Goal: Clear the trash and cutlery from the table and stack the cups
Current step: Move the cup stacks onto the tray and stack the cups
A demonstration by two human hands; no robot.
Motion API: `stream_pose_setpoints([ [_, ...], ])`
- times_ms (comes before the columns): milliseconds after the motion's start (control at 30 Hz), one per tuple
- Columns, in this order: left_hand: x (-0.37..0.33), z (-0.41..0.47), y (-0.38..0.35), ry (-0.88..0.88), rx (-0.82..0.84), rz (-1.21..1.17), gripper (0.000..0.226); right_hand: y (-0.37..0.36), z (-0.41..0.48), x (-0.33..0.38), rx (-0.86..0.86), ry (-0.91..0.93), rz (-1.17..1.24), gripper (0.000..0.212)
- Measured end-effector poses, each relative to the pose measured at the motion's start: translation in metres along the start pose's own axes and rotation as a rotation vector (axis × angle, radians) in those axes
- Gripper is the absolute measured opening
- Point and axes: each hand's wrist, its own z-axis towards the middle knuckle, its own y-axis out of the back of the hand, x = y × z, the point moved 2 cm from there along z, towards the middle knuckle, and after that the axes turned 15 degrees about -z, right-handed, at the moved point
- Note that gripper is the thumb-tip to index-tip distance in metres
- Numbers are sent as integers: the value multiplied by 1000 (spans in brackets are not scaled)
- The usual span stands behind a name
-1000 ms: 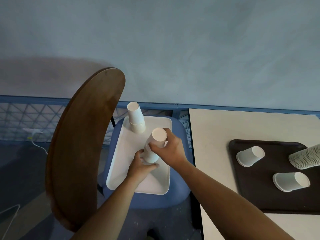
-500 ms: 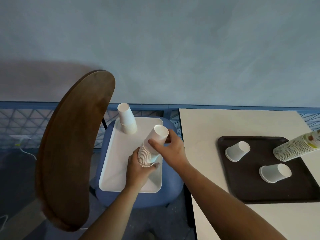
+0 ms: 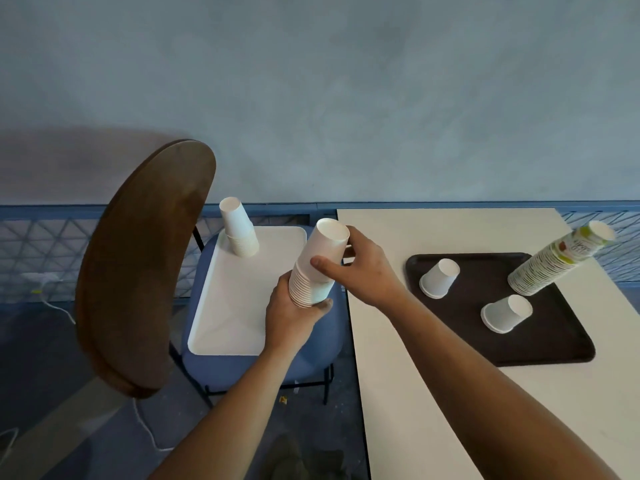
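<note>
Currently left hand (image 3: 294,318) and right hand (image 3: 365,270) both grip one cup stack (image 3: 323,245); two other stacks (image 3: 239,233) (image 3: 550,268), two loose cups (image 3: 439,279) (image 3: 505,314).

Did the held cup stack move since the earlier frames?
Yes. The cup stack has shifted up and right against the white tray, now over its right edge.

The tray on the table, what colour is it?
The tray is dark brown, best seen in the head view.

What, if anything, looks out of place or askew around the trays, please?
Two single white cups sit loose and unstacked on the dark tray, beside the printed stack, which seems to lean right, though that may be lens distortion. A small yellowish scrap lies on the floor below the chair.
</note>
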Motion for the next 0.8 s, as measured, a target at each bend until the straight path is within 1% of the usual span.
stream_pose_setpoints([
  [133,-16,-40,-29,1,55,0,75,40,-36,-16,-22,42,8,55],
  [267,-26,-79,-60,28,90,10,71,74,-73,-33,-53,74,-18,60],
  [500,-35,-167,-128,63,79,45,66,139,-154,-78,-99,22,-89,58],
  [633,-34,-205,-157,62,69,3,66,171,-185,-97,-70,6,-102,55],
  [800,-36,-231,-171,72,62,-20,64,193,-203,-108,-29,23,-110,53],
])
